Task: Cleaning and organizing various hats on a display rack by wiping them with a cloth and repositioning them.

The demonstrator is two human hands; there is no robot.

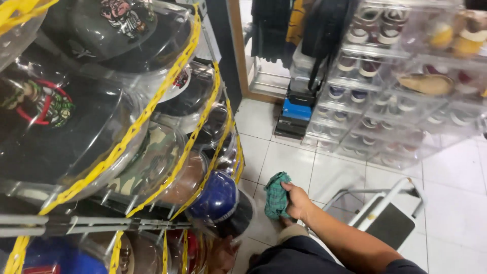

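Right hand gripping green cloth, blue box behind

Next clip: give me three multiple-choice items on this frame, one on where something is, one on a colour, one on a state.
1. Where does the step stool stand?
A. on the tiled floor right of the arm
B. on top of the shoe boxes
C. inside the cap rack

2. What colour are the chains across the cap rack?
A. red
B. yellow
C. white

3. What is the state of the hand in view?
A. open and empty
B. flat on the floor
C. closed on a green cloth

Answers: 1 A, the stool's frame rests on white tiles beside the forearm. 2 B, yellow links run diagonally over the clear cap covers. 3 C, the fingers are curled round the bunched cloth. Which hand it is cannot be told from this frame.
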